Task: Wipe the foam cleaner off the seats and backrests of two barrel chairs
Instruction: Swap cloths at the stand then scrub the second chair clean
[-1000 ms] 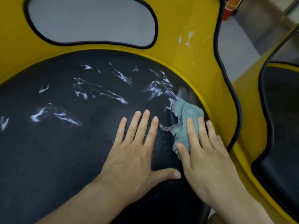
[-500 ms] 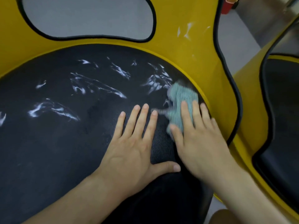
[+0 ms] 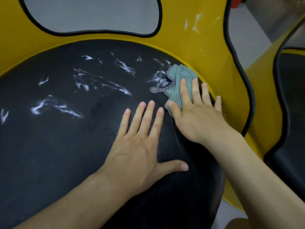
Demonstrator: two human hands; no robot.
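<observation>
The black seat (image 3: 57,146) of a yellow barrel chair fills the view, streaked with white foam (image 3: 102,80) across its far half. More foam smears (image 3: 196,22) mark the yellow backrest (image 3: 181,38) at upper right. A teal cloth (image 3: 179,80) lies at the seat's far right edge. My right hand (image 3: 196,116) presses flat on the cloth with straight fingers. My left hand (image 3: 142,142) rests flat on the seat just left of it, fingers spread.
The backrest has a black-trimmed cut-out (image 3: 90,14) showing grey floor. A second yellow chair with a black seat (image 3: 292,113) stands close on the right. A red object (image 3: 237,2) sits at the top right.
My right hand has pushed the cloth away from me toward the seat's far right edge, wiping through foam there. My left hand has stayed in place.
</observation>
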